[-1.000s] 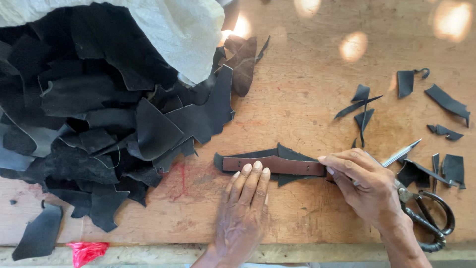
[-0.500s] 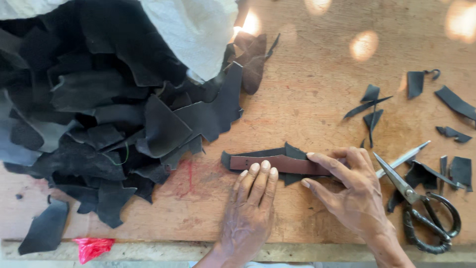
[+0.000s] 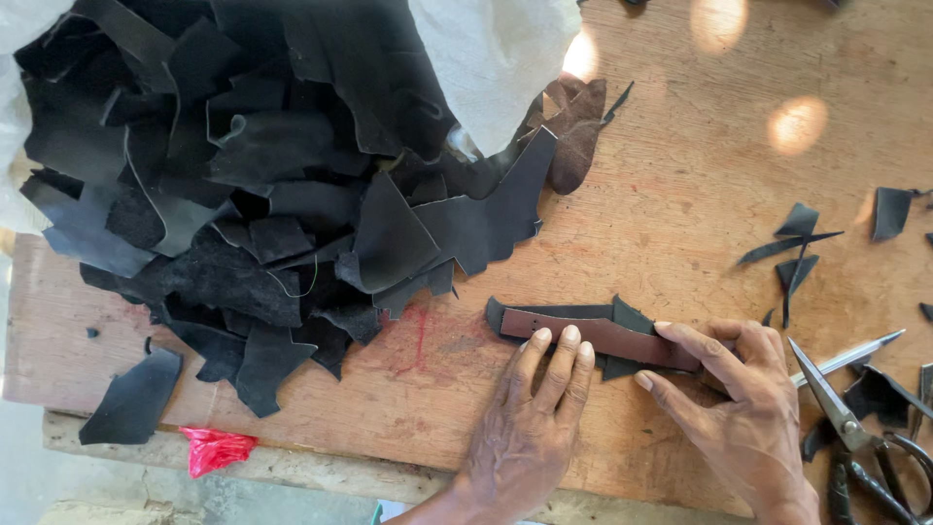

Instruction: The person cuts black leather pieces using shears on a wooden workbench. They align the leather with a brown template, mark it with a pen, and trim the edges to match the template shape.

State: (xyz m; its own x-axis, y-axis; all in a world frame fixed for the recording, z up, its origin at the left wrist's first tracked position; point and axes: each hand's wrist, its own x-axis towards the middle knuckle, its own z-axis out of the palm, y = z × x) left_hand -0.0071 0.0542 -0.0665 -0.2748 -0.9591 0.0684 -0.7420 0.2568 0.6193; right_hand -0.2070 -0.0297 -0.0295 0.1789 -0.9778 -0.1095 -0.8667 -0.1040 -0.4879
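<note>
While left hand [image 3: 530,428] pins, right hand [image 3: 739,399] presses brown strip [image 3: 593,335].

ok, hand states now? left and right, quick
Left hand: open, fingers flat on the brown strip, gripping nothing.
Right hand: open, fingertips pressing the strip's right end over the black leather piece.
</note>
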